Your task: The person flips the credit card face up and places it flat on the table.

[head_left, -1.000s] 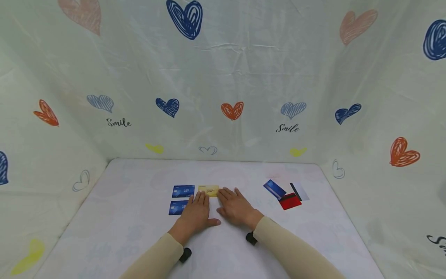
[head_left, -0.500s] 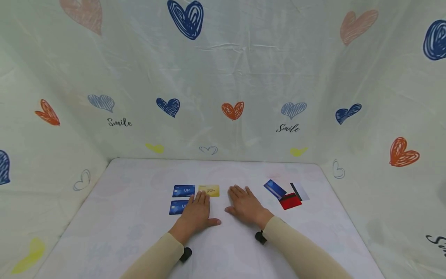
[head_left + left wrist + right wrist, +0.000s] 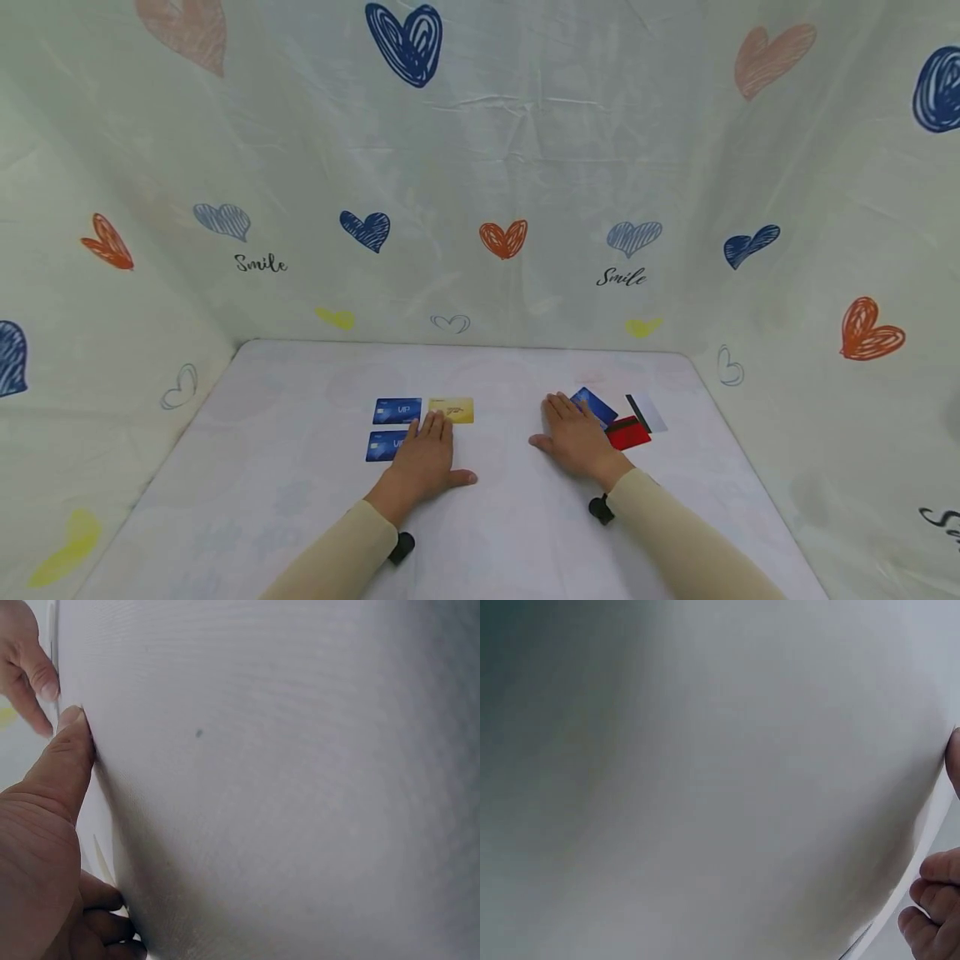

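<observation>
My left hand (image 3: 426, 458) lies flat on the table, its fingertips over the lower edge of a gold card (image 3: 463, 409). It partly covers a lower blue VIP card (image 3: 380, 447); an upper blue VIP card (image 3: 397, 411) sits just above that one, left of the gold card. On the right, my right hand (image 3: 576, 437) lies with fingers extended, overlapping the left side of another blue card (image 3: 597, 405). Touching that pile are a red card (image 3: 632, 432) with a dark stripe and a white card (image 3: 652, 413) with a black stripe. The left wrist view shows the left thumb (image 3: 64, 761) reaching out along the tabletop.
The white table (image 3: 300, 500) is bounded by a pale curtain (image 3: 540, 167) printed with hearts at the back and both sides. A dark wrist device (image 3: 401, 548) hangs below the left sleeve, another dark device (image 3: 601, 509) below the right.
My right hand has moved away from the gold card, rightward across the table to the loose blue card. The left hand has stayed in place.
</observation>
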`<state>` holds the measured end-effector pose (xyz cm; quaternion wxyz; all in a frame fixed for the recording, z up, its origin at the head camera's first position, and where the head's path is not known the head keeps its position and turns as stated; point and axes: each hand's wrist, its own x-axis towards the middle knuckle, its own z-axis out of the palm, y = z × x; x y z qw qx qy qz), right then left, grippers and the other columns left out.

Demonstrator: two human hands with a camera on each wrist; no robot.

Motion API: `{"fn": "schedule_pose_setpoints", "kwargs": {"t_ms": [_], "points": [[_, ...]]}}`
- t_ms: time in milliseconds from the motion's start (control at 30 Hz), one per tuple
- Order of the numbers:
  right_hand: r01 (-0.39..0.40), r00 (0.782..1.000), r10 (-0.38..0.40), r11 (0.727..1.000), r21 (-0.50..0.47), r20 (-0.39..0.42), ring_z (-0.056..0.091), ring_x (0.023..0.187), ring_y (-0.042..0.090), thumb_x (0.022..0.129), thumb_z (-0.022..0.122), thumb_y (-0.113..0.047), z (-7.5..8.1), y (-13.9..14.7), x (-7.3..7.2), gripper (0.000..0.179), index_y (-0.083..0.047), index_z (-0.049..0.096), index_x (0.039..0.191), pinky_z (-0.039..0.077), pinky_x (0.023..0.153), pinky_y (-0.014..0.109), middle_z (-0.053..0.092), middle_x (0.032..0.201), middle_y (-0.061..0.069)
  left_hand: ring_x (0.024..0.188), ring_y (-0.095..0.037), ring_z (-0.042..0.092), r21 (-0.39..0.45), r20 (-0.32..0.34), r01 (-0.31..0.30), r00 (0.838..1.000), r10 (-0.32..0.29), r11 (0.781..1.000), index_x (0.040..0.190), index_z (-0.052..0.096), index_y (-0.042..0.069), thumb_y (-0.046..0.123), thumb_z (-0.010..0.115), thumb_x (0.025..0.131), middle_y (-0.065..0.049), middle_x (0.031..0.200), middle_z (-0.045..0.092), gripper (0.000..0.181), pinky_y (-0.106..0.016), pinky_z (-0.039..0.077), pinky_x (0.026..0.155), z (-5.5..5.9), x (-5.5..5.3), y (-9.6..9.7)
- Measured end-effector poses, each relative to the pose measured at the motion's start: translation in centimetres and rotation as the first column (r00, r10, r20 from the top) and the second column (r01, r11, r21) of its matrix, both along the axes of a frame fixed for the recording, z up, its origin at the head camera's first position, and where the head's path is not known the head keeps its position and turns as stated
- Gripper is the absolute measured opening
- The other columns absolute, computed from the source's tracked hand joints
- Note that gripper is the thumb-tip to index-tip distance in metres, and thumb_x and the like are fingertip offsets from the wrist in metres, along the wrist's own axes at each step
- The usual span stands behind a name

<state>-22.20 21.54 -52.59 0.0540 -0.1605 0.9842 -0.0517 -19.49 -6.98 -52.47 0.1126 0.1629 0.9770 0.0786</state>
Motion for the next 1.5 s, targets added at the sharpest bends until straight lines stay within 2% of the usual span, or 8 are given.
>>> {"fn": "schedule_pose_setpoints", "kwargs": {"t_ms": [200, 400, 767, 1000, 1200, 1367, 1500], "points": [[0.082, 0.996, -0.082, 0.997, 0.01, -0.021, 0.03, 0.157, 0.045, 0.104, 0.061, -0.05, 0.2, 2.4, 0.2, 0.083, 0.008, 0.037, 0.158, 0.019, 0.124, 0.071, 0.036, 0.167, 0.026, 0.16, -0.04, 0.027, -0.009, -0.006, 0.004, 1.0, -0.004, 1.0, 0.159, 0.039, -0.005, 0.073, 0.07, 0.088, -0.024, 0.169, 0.033, 0.11, -0.059, 0.023, 0.128, 0.1, 0.0, 0.0], [0.157, 0.987, -0.157, 0.988, 0.006, -0.019, 0.027, 0.157, 0.048, 0.102, 0.061, -0.056, -0.3, 3.6, 0.1, 0.092, 0.01, 0.032, 0.159, 0.015, 0.123, 0.075, 0.033, 0.167, 0.029, 0.16, -0.04, 0.027, -0.008, -0.006, -0.002, 1.0, 0.002, 1.0, 0.16, 0.037, -0.005, 0.071, 0.07, 0.089, -0.024, 0.169, 0.032, 0.109, -0.06, 0.022, 0.128, 0.2, 0.0, 0.0], [0.193, 0.981, -0.193, 0.981, -0.011, 0.013, 0.027, 0.156, 0.05, 0.102, 0.059, -0.059, -0.6, 4.0, 0.3, 0.095, 0.012, 0.03, 0.159, 0.013, 0.122, 0.077, 0.031, 0.167, 0.031, 0.16, -0.04, 0.027, -0.002, -0.032, 0.012, 0.999, -0.012, 1.0, 0.16, 0.038, -0.004, 0.073, 0.068, 0.089, -0.024, 0.169, 0.032, 0.109, -0.061, 0.023, 0.128, -0.2, 0.1, -0.1], [0.125, 0.991, -0.125, 0.992, -0.015, 0.043, 0.026, 0.157, 0.049, 0.106, 0.055, -0.054, -0.7, 3.1, 0.4, 0.088, 0.012, 0.032, 0.159, 0.014, 0.125, 0.071, 0.031, 0.168, 0.029, 0.161, -0.036, 0.026, -0.007, -0.038, 0.079, 0.996, -0.079, 0.997, 0.161, 0.037, -0.002, 0.066, 0.066, 0.095, -0.021, 0.17, 0.031, 0.1, -0.059, 0.021, 0.129, -0.2, 0.2, 0.2], [0.029, 0.999, -0.029, 1.0, -0.012, 0.02, 0.031, 0.157, 0.046, 0.107, 0.055, -0.049, -0.7, 1.0, 1.2, 0.079, 0.011, 0.039, 0.156, 0.021, 0.126, 0.065, 0.037, 0.166, 0.027, 0.161, -0.034, 0.026, -0.006, -0.039, 0.141, 0.989, -0.141, 0.99, 0.161, 0.039, 0.0, 0.056, 0.067, 0.099, -0.018, 0.171, 0.032, 0.089, -0.057, 0.022, 0.129, 0.2, 0.9, 1.4], [-0.05, 0.999, 0.05, 0.999, 0.008, 0.004, 0.033, 0.157, 0.04, 0.109, 0.052, -0.048, -0.7, -1.4, 2.3, 0.074, 0.007, 0.042, 0.157, 0.025, 0.127, 0.061, 0.039, 0.167, 0.022, 0.161, -0.03, 0.027, -0.015, -0.015, 0.208, 0.978, -0.208, 0.978, 0.162, 0.037, 0.004, 0.062, 0.065, 0.098, -0.015, 0.172, 0.032, 0.091, -0.055, 0.022, 0.13, 0.2, 1.6, 3.0], [-0.129, 0.992, 0.129, 0.991, 0.022, -0.004, 0.036, 0.156, 0.037, 0.111, 0.049, -0.041, -1.0, -3.2, 3.1, 0.065, 0.005, 0.043, 0.157, 0.027, 0.126, 0.061, 0.04, 0.167, 0.019, 0.162, -0.029, 0.026, -0.024, -0.007, 0.25, 0.968, -0.25, 0.968, 0.163, 0.037, 0.005, 0.067, 0.063, 0.097, -0.014, 0.172, 0.031, 0.094, -0.053, 0.023, 0.13, 0.2, 2.1, 4.0]]}}
